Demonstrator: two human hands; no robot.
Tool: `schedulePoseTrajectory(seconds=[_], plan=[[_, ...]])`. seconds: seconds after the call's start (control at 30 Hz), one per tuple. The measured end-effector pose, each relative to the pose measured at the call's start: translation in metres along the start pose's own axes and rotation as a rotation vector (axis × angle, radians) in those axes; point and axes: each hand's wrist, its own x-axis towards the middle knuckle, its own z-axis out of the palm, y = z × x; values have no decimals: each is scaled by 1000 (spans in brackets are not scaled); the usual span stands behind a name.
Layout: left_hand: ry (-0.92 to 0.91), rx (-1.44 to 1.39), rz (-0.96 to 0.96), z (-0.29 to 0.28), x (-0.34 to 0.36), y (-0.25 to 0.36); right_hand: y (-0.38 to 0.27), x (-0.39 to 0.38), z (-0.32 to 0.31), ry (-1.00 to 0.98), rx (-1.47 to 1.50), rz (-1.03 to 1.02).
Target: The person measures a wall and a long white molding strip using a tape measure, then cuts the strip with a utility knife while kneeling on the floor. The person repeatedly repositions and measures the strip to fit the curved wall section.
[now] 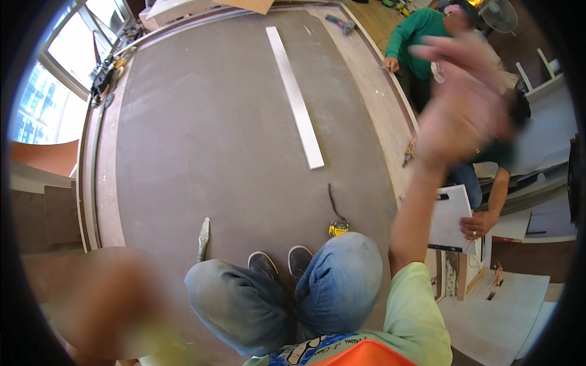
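Observation:
My right hand (458,100) is raised at the upper right, in front of two co-workers, smeared by motion; whether it holds anything is unclear. My left hand (122,293) is a blur at the lower left, its fingers indistinct. I squat on a large grey-brown board (201,122) with pale edging. A long white strip (293,97) lies on it. Near my shoes lie a grey handled tool (203,241) to the left and a yellow-and-black tape measure (339,229) with a black strap to the right.
A co-worker in green (418,36) is at upper right; another (488,171) below grips a white panel (445,216). Tools (104,79) rest along the board's left edge by a window (43,110). A grey tool (342,23) lies at the top; pale panels (500,314) are at lower right.

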Motion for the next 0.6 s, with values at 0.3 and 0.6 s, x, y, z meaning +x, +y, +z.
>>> schedulePoseTrajectory(seconds=[0.3, 0.6], plan=[[-185, -71, 72, 8, -8, 12, 209, -345, -15, -566, -563, 1092], [-207, -15, -117, 1, -25, 1, 193, -413, 19, -760, -855, 1115]])
